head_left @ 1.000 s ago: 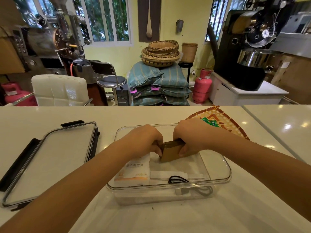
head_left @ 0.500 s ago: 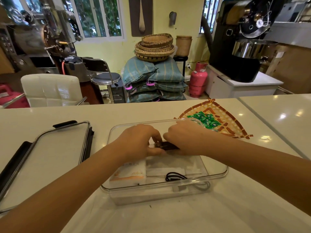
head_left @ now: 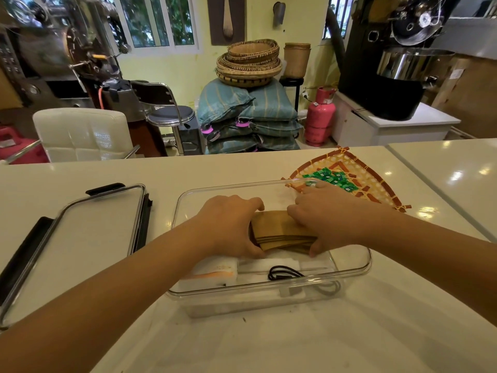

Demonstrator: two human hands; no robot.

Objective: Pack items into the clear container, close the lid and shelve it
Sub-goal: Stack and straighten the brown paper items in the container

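The clear container stands open on the white counter in front of me. Both my hands are inside it, holding a stack of brown paper sleeves flat. My left hand grips the stack's left end, my right hand its right end and top. Below the stack, in the container's near part, lie a white and orange packet, white paper and a coiled black cable. The container's lid, clear with black clasps, lies flat to the left.
A woven triangular tray with several small green packets lies at the container's far right corner. Beyond the counter's far edge stand a white chair, stacked sacks with baskets, a pink gas cylinder and roasting machines.
The brown stack went from standing on edge to lying flat, lower in the container. Both hands stayed on it and spread apart along its ends.
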